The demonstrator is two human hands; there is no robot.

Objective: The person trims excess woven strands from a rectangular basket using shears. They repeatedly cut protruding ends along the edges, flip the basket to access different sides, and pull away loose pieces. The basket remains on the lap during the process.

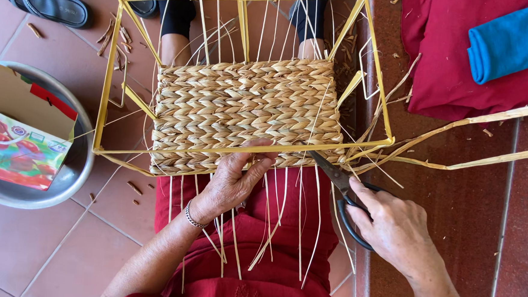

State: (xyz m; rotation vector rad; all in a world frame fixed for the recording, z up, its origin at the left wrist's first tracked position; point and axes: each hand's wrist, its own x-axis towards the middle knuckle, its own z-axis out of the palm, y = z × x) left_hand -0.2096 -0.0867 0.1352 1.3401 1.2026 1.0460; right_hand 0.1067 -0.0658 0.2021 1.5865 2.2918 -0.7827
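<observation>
Seen from above, a person in red clothing sits with a rectangular yellow metal frame (108,68) across the lap; a panel of pale braided straw weaving (247,114) fills its near side, with thin loose straw strands (299,228) hanging over the red lap; the left hand (232,180) is closed on the near edge of the weaving, fingers curled over the frame's bar; the right hand (392,224) grips black-handled scissors (340,188), blades pointing at the weaving's lower right corner, just touching it; long flat straw strips (476,120) trail to the right; at left, a round metal bowl (70,177) holds a colourful cardboard box (17,147); a folded blue cloth (513,38) lies on red fabric (442,73) at upper right.
</observation>
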